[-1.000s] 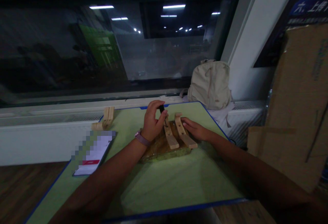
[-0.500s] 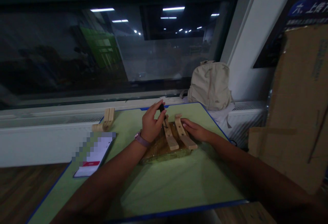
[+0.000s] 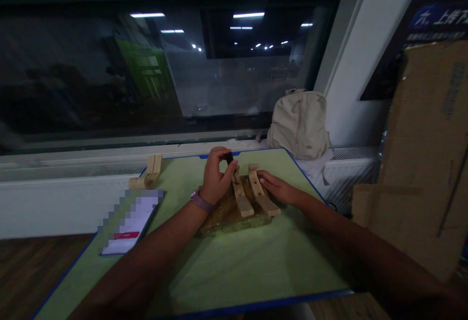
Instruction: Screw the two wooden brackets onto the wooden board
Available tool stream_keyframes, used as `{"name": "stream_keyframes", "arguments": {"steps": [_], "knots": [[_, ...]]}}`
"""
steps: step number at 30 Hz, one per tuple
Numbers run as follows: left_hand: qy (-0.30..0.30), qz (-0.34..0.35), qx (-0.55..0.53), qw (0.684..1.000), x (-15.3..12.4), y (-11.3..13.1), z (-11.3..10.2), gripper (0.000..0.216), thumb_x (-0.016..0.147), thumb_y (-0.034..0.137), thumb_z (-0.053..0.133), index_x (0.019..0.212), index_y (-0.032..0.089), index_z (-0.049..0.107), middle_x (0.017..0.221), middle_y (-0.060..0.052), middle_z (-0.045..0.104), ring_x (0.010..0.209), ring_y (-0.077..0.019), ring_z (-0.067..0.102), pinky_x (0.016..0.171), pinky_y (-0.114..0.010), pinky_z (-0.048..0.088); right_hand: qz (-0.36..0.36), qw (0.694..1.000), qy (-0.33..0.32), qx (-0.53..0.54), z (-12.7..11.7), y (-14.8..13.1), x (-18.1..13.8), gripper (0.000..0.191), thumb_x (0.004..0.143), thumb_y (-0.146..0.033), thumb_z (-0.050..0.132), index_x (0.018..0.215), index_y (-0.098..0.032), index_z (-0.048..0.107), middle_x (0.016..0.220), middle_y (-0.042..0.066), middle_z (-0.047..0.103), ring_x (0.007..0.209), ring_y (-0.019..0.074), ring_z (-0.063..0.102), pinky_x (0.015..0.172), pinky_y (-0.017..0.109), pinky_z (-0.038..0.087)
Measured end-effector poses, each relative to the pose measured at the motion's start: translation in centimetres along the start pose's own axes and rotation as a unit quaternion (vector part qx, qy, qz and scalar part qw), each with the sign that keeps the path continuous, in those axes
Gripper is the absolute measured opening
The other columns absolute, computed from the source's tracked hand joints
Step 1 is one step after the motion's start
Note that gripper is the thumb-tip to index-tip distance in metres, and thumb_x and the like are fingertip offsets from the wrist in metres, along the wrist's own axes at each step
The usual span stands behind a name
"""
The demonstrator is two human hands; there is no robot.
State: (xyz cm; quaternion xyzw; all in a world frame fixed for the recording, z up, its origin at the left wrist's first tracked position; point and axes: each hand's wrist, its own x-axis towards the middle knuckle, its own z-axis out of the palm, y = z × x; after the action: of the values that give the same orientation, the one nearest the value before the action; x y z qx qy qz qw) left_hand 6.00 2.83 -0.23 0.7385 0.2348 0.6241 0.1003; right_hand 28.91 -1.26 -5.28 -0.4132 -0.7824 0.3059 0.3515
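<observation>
My left hand [image 3: 213, 178] is closed around the black handle of a screwdriver [image 3: 230, 158]. Its thin shaft points down at a hole in the left curved wooden piece [image 3: 242, 202]; whether a screw sits there is too small to tell. A second curved wooden piece [image 3: 262, 195] lies alongside to the right. Both rest on a brown block [image 3: 219, 215] that has a shiny wrap and greenish sides. My right hand [image 3: 277, 187] is at the right wooden piece, fingertips against its far part with the fingers bent; the thumb's grip is partly hidden.
The green table [image 3: 234, 266] has a blue edge. At its left lie a phone-like device [image 3: 127, 232], partly blurred out, and more wooden pieces [image 3: 153, 166]. A beige backpack [image 3: 300, 125] stands behind at the right, and large cardboard [image 3: 424, 164] leans farther right.
The fingers of my left hand have curled a little more over the top of the screwdriver handle. My right hand stays at the right wooden piece. The view has shifted slightly.
</observation>
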Motion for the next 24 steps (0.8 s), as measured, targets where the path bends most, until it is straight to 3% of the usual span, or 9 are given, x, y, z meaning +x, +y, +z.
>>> {"name": "stream_keyframes", "arguments": {"steps": [4, 10, 13, 20, 24], "knots": [[0.019, 0.024, 0.044, 0.999, 0.4, 0.4, -0.1, 0.023, 0.088, 0.029, 0.064, 0.108, 0.021, 0.058, 0.098, -0.004, 0.059, 0.092, -0.0169, 0.058, 0.080, -0.032, 0.052, 0.013, 1.000, 0.009, 0.009, 0.0, -0.1, -0.1, 0.056, 0.098, -0.060, 0.033, 0.133, -0.020, 0.051, 0.135, 0.011, 0.058, 0.127, 0.0267, 0.051, 0.112, 0.048, 0.036], [-0.022, -0.024, 0.007, 0.999, 0.2, 0.7, 0.1, 0.030, 0.096, 0.027, 0.047, 0.125, 0.022, 0.052, 0.114, -0.009, 0.064, 0.103, -0.0186, 0.064, 0.089, -0.035, 0.054, 0.042, 0.999, 0.001, 0.001, -0.2, -0.3, -0.1, 0.057, 0.098, -0.060, 0.032, 0.133, -0.019, 0.049, 0.137, 0.012, 0.056, 0.130, 0.0286, 0.049, 0.114, 0.051, 0.032], [-0.029, -0.043, -0.013, 0.999, 0.2, 0.8, 0.1, 0.030, 0.098, 0.027, 0.041, 0.126, 0.021, 0.051, 0.113, -0.010, 0.065, 0.102, -0.0191, 0.064, 0.088, -0.035, 0.054, 0.050, 0.999, 0.001, 0.001, -0.2, -0.3, -0.1, 0.055, 0.097, -0.059, 0.033, 0.134, -0.021, 0.050, 0.138, 0.012, 0.056, 0.131, 0.0294, 0.048, 0.115, 0.052, 0.031], [-0.006, 0.042, 0.046, 0.998, 0.7, 1.2, -0.2, 0.023, 0.092, 0.034, 0.056, 0.111, 0.021, 0.058, 0.098, -0.006, 0.059, 0.091, -0.0180, 0.057, 0.080, -0.033, 0.051, 0.032, 0.999, -0.003, 0.007, -0.3, -0.7, -0.2, 0.051, 0.098, -0.056, 0.035, 0.134, -0.024, 0.051, 0.135, 0.010, 0.058, 0.129, 0.0294, 0.049, 0.114, 0.052, 0.032], [-0.002, 0.041, 0.057, 0.998, 0.8, 1.5, -0.3, 0.020, 0.092, 0.031, 0.057, 0.110, 0.021, 0.059, 0.094, -0.004, 0.060, 0.088, -0.0170, 0.058, 0.080, -0.032, 0.050, 0.039, 0.999, -0.002, 0.015, -0.3, -0.9, -0.1, 0.055, 0.097, -0.059, 0.035, 0.133, -0.021, 0.051, 0.137, 0.012, 0.056, 0.129, 0.0295, 0.049, 0.114, 0.051, 0.033]]}}
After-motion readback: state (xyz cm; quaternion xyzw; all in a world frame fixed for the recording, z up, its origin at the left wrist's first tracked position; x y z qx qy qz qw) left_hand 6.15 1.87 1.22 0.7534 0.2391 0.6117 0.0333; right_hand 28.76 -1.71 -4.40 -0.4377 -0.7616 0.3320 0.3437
